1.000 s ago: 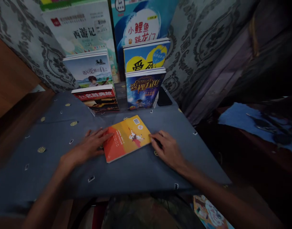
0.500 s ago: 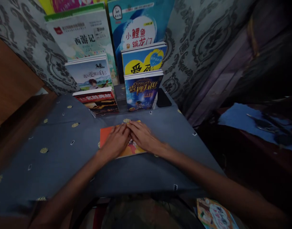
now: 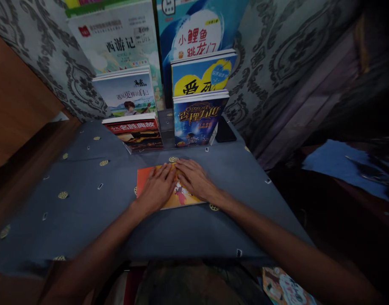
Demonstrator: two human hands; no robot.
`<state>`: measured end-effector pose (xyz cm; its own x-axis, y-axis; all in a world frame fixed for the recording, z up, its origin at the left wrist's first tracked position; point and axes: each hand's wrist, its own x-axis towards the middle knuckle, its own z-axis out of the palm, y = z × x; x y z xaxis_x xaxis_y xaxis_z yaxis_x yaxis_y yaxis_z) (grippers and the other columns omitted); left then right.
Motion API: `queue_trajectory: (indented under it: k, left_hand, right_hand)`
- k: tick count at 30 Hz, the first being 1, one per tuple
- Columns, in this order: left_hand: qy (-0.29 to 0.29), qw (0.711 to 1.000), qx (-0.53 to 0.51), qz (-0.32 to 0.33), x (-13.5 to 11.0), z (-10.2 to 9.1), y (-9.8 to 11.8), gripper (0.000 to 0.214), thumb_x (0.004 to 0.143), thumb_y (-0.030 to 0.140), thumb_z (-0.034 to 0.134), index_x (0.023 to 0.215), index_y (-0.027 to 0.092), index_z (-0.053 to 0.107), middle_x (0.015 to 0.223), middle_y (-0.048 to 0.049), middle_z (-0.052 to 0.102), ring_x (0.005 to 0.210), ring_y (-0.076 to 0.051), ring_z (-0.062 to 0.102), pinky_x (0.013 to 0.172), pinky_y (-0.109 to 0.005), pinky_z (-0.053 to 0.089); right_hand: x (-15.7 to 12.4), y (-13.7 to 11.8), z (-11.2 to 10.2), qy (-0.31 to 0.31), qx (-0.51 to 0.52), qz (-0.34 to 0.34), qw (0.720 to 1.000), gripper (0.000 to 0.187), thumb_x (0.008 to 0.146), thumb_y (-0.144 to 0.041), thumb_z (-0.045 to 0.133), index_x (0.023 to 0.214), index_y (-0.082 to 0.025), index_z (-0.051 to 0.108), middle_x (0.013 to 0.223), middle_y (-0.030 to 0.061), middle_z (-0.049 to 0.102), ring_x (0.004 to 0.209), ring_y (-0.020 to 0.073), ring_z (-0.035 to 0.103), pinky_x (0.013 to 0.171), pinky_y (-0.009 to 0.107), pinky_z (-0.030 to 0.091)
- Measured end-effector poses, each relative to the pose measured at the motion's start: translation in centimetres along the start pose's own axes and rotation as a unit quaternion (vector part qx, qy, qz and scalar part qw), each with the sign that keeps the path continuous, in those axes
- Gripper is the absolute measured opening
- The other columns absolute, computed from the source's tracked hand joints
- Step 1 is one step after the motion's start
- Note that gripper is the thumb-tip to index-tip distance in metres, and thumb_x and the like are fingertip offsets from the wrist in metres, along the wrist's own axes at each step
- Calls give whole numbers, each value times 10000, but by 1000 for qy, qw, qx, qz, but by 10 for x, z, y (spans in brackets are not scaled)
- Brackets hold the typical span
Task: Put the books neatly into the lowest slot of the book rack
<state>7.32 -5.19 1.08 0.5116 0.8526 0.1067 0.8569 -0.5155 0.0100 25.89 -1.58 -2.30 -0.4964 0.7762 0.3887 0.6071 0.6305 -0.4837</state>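
Observation:
An orange and yellow book (image 3: 144,183) lies flat on the grey-blue tablecloth (image 3: 86,203) in the middle of the table. My left hand (image 3: 158,189) rests palm down on the book's left half, fingers spread. My right hand (image 3: 195,179) lies flat on its right half, fingertips meeting those of the left hand near the book's far edge. Both hands press on the cover; neither grips it.
Behind the book stand tiered rows of books: a red one (image 3: 134,131) and a dark blue one (image 3: 196,118) in front, taller ones behind. A black phone (image 3: 225,130) lies at the back right. The table drops off at the right. Another book (image 3: 283,288) lies on the floor.
One second ago my hands held the book's left and right edges. They have moved onto its cover and the book now lies straighter. The view has shifted slightly.

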Motion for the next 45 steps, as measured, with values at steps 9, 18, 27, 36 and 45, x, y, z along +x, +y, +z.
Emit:
queue_trajectory:
  k: [9, 18, 27, 36, 45]
  left_hand:
    - [-21, 996, 29, -85, -25, -12, -18, 470, 1042, 326, 369, 1447, 122, 494, 1529, -173, 503, 1453, -310, 441, 1155, -576, 373]
    - [-18, 995, 40, -87, -25, -9, -18, 469, 1044, 328, 364, 1435, 120, 517, 1531, -153, 505, 1454, -295, 442, 1171, -535, 375]
    - [19, 997, 20, -78, -28, -4, -21, 467, 1043, 339, 364, 1417, 116, 531, 1509, -162, 531, 1433, -307, 465, 1156, -558, 375]
    - [7, 997, -15, -76, -28, -8, -32, 479, 1032, 404, 420, 1417, 138, 523, 1548, -169, 481, 1448, -334, 425, 1157, -576, 350]
    - [-75, 984, 60, -149, -20, -38, -20, 446, 1014, 499, 434, 1289, 191, 603, 1174, -145, 683, 1021, -311, 684, 802, -393, 529]
  right_hand:
    - [0, -1, -1, -5, -5, 5, 1000, 419, 954, -210, 473, 1338, -158, 633, 1443, 167, 607, 1386, 281, 528, 1173, 569, 379]
    - [-9, 1, -3, -13, -5, 6, 1000, 443, 980, -243, 462, 1397, -177, 597, 1484, 157, 570, 1436, 291, 470, 1198, 584, 355]
    - [-46, -5, -14, -30, -13, 17, 999, 478, 1025, -308, 416, 1475, -184, 521, 1565, 164, 472, 1476, 306, 408, 1201, 566, 369]
    - [-74, -2, -28, -55, -28, -58, 996, 632, 938, -450, 645, 1509, -250, 466, 1571, 152, 466, 1494, 324, 372, 1176, 575, 384]
    - [-66, 14, -42, 51, -78, 43, 995, 458, 914, -405, 668, 1341, -246, 619, 1432, 162, 572, 1294, 360, 577, 1024, 559, 527]
